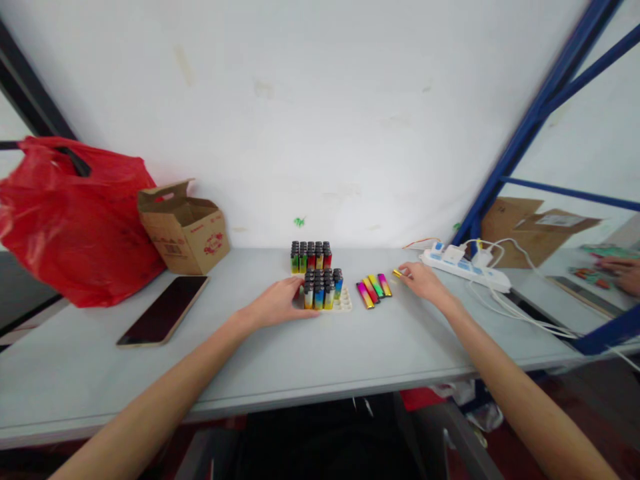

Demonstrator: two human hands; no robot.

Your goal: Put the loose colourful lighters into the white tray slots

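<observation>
L hand [280, 303] is at the L end of a white tray [344, 304] on the bench [260, 367]: thumb along the near edge, fingers curved round the far side by the lighters; can't tell how firmly they grip. R hand [425, 281] is over the bench, R of the tray, thumb + fingers pinched on a small gold-ended piece [397, 273], mostly hidden by the hand. Tray's L part carries upright black-topped lighters [319, 293], blue/yellow bodies; its R part shows bare round slots. Just behind, a 2nd block of upright lighters [311, 259], green, yellow + red. Btwn tray and R hand, 4 loose two-tone pieces [374, 291] lie flat on the bench, side by side: magenta, yellow, green w/ gold ends. Far L: red plastic bag [80, 223], open carton [185, 230] next to it, dark-screened phone [165, 311] flat in front of the carton. R side: white power strip [465, 269] w/ plugs + white cables, near a blue metal frame [537, 110]. Beyond the frame, another person's hand [626, 270] is at some small colored items, too blurred to ID, w/ a brown cardboard box [523, 230] nearby.
</observation>
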